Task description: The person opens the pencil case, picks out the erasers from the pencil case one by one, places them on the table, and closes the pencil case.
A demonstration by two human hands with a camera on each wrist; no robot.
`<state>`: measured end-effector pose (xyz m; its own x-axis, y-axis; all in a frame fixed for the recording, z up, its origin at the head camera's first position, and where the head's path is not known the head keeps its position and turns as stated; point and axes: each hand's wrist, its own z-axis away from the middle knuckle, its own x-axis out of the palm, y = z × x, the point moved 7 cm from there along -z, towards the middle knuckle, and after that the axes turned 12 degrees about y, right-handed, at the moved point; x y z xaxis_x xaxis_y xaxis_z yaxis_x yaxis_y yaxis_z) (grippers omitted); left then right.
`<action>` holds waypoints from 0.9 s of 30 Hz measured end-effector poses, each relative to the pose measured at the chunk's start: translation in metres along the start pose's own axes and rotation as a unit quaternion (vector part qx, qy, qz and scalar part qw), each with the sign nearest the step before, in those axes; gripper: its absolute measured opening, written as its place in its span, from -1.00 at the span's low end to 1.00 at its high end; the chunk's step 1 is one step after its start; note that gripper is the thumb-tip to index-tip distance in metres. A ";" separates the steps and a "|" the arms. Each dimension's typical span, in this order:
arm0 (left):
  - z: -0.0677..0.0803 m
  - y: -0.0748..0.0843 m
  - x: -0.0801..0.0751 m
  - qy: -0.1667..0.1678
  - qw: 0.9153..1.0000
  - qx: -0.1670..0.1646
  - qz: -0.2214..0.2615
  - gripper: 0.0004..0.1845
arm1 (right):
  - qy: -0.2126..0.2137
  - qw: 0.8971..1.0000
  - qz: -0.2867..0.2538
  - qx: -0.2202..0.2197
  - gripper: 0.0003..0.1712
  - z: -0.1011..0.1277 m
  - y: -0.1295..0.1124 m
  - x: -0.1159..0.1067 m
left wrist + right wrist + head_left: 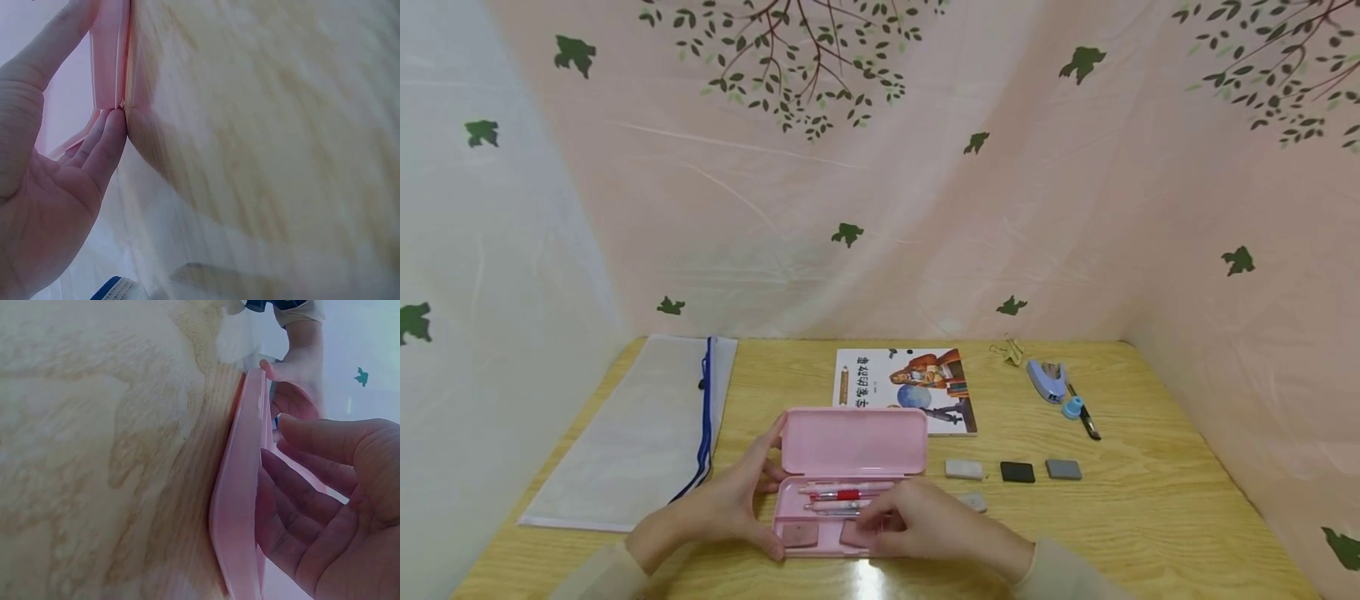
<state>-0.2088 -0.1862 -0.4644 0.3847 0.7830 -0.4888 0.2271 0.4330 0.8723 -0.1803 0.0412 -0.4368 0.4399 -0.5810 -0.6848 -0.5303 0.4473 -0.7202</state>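
Note:
A pink pencil case (pixel 853 442) stands with its lid up on the wooden table. My left hand (pixel 730 500) holds its left end, thumb at the front corner and fingers behind by the lid; in the left wrist view the left hand (pixel 56 187) spans that end. Pens (pixel 842 495) lie along the back of the tray. At its front left sits a pinkish eraser (pixel 800 534). My right hand (pixel 932 525) reaches into the front of the case, fingertips on a second pinkish eraser (pixel 854 533), partly covered. The case wall hides that eraser from the right wrist view.
White, black and grey erasers (pixel 1017 472) lie in a row to the right. Another light eraser (pixel 973 502) is partly behind my right hand. Beyond are a book (pixel 902 379), a blue stapler (pixel 1045 382) and a gold binder clip (pixel 1012 352). A zip pouch (pixel 632 442) lies left.

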 end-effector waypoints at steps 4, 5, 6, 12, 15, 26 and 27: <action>-0.001 0.001 0.000 0.000 1.000 0.005 0.003 0.65 | -0.004 1.000 -0.013 0.002 -0.78 -0.002 0.002 0.003; -0.001 0.001 0.000 0.000 1.000 0.007 0.003 0.65 | -0.003 1.000 -0.015 0.003 -0.78 -0.003 0.002 0.004; -0.001 0.001 0.000 0.001 1.000 0.008 0.002 0.66 | -0.001 1.000 -0.015 0.003 -0.79 -0.003 0.003 0.004; -0.001 0.002 -0.001 0.003 1.000 0.011 -0.003 0.65 | 0.001 1.000 0.000 -0.001 -0.78 -0.008 0.003 0.006; 0.000 0.002 0.000 0.004 1.000 0.011 -0.004 0.66 | -0.004 1.000 0.009 -0.006 -0.77 -0.008 0.003 0.007; -0.001 0.002 0.000 0.006 1.000 0.012 -0.007 0.66 | -0.003 1.000 -0.024 -0.013 -0.85 -0.006 0.000 0.007; -0.001 0.002 0.000 0.005 1.000 0.011 -0.008 0.66 | -0.003 1.000 -0.027 -0.009 -0.84 -0.006 0.001 0.007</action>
<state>-0.2089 -0.1853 -0.4624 0.3709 0.7808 -0.5028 0.2532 0.4359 0.8636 -0.1823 0.0332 -0.4419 0.4735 -0.5993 -0.6455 -0.5184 0.4029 -0.7543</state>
